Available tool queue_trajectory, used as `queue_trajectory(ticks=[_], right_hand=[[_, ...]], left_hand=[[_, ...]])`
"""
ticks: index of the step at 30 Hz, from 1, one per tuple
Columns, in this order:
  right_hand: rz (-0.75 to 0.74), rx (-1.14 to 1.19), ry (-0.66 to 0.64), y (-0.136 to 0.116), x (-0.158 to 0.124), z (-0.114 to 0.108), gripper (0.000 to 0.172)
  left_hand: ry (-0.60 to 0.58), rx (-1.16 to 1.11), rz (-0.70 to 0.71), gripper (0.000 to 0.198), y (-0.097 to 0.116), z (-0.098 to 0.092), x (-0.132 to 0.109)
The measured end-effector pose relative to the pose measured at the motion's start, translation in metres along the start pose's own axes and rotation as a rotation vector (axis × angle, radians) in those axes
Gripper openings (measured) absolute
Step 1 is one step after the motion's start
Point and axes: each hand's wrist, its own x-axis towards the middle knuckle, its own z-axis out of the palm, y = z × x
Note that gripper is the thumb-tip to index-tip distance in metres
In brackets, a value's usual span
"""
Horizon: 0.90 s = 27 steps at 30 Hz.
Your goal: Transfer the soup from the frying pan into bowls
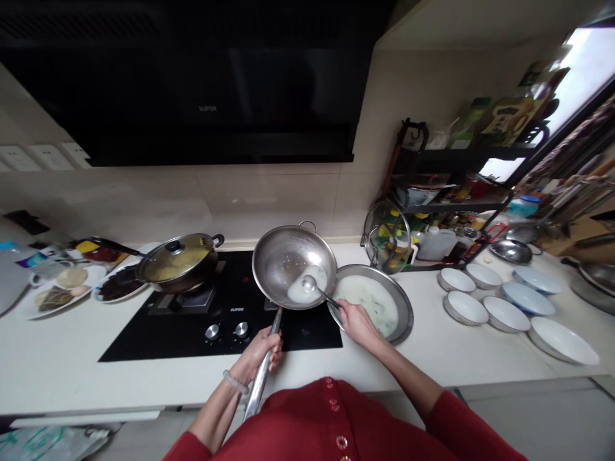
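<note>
My left hand [261, 351] is wrapped round the long metal handle of a steel wok [271, 256], which is tilted toward the right over the hob. A pool of milky white liquid [298, 292] lies in the lower right of the wok. In my right hand [356, 320] is the dark handle of a ladle [310, 282], its round bowl dipping into that liquid. Beside the wok, under my right hand, a wide metal basin [407, 307] holds more whitish liquid with small dark bits.
A lidded pan [180, 259] stands on the black hob [139, 342] at left, near plates of food [89, 275]. Several white bowls [466, 307] sit on the right counter. Behind them is a rack [451, 208] of bottles, with a glass lid [387, 237] leaning there. A range hood [211, 134] hangs above.
</note>
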Motion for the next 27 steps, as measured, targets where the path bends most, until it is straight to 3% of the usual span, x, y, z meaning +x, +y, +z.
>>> queue_trajectory(ticks=[2, 6, 11, 27], right_hand=[[0.032, 0.107, -0.001, 0.000, 0.005, 0.004, 0.035], [0.237, 0.475, 0.016, 0.005, 0.011, 0.008, 0.032], [0.352, 0.689, 0.042, 0.010, 0.010, 0.003, 0.025], [0.455, 0.834, 0.060, 0.012, -0.001, -0.012, 0.035]], left_hand=[[0.005, -0.003, -0.003, 0.029, 0.000, 0.000, 0.000], [0.009, -0.017, -0.007, 0.030, -0.001, 0.000, 0.001], [0.011, -0.020, -0.016, 0.030, -0.002, -0.001, 0.002], [-0.016, -0.021, 0.011, 0.025, -0.005, -0.004, 0.005]])
